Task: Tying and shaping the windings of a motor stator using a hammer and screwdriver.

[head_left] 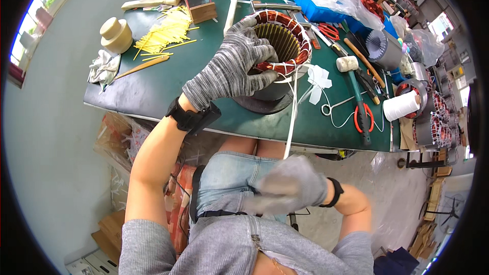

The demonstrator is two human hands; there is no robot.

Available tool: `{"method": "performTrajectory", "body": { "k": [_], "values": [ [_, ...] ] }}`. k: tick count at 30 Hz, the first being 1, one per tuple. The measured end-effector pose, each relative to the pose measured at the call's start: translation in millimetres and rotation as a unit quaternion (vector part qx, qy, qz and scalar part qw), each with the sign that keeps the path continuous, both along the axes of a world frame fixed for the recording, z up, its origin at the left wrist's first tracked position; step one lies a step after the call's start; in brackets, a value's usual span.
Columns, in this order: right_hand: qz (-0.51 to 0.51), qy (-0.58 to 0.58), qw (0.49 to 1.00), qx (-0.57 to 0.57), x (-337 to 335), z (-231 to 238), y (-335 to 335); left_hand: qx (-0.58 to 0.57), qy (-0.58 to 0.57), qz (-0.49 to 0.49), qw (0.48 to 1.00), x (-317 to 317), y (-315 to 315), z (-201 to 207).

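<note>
Green matting is covering the workbench (pixel 153 91) where a motor stator (pixel 280 51), ringed with copper windings, is standing upright near the front edge. Gloved, the left hand (pixel 232 69) is curling over the stator's near rim, fingers gripping the windings. A white cord (pixel 292 117) is running taut from the stator down to the right hand (pixel 290 186), which is blurred in its glove near the lap; its grip cannot be told for sure. A white-headed mallet (pixel 351 74), red-handled scissors (pixel 362 117) and a spool of white cord (pixel 402 106) are lying to the right, yellow strips (pixel 165 33) to the left.
</note>
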State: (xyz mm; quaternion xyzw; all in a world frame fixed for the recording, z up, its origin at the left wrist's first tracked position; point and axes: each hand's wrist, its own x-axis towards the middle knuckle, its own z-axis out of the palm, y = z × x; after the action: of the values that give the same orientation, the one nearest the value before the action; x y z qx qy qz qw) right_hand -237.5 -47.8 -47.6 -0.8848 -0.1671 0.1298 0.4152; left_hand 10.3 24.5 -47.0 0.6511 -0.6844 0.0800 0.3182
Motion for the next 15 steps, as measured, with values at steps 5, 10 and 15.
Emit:
{"method": "performTrajectory", "body": {
  "k": [5,10,15],
  "values": [
    [-0.438,-0.434,0.759,-0.208,43.6,-13.2,-87.4,-0.045,-0.009,0.001,0.999,-2.0,-1.9,4.0],
    [-0.466,-0.416,0.771,-0.124,83.6,-51.5,-117.1,-0.026,0.024,-0.02,0.999,-0.3,-7.0,2.2],
    [-0.485,-0.418,0.767,0.046,82.9,-47.2,-108.4,-0.066,0.001,-0.01,0.998,-0.2,-2.1,-0.4]
  ]
}}
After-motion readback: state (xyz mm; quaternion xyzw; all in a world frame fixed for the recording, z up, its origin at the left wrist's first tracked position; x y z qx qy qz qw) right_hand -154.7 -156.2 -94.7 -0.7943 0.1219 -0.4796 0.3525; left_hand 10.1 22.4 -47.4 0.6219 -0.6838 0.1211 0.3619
